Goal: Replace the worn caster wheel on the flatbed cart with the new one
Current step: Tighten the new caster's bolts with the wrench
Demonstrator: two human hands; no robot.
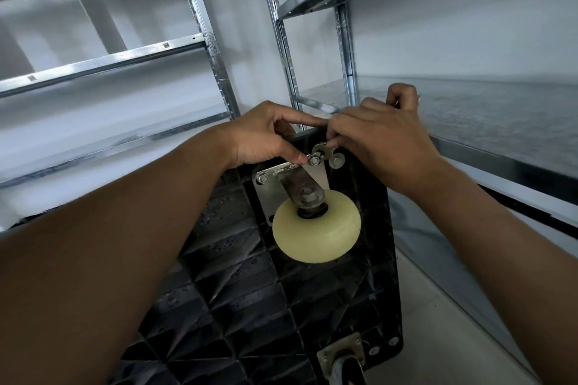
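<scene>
- Now, left hand (259, 137) fingers (300, 119) hook over the flatbed cart (237, 275) edge, thumb tip on a nut (313, 160).
- Right hand (381, 147) fingers are curled tight on a flat metal tool (319, 147), just beside that nut.
- Cream caster wheel (316, 231) sits centre frame, its mounting plate (269, 175) on the black underside.
- Second caster (342, 353) at the bottom edge.
- Metal shelving (215, 50) fills the upper frame.

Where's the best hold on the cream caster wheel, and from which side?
I'd pinch the cream caster wheel across its rounded rim, coming from its lower, near edge: that side is unobstructed above the cart underside, while the fork and axle nut cover the upper hub.
</scene>
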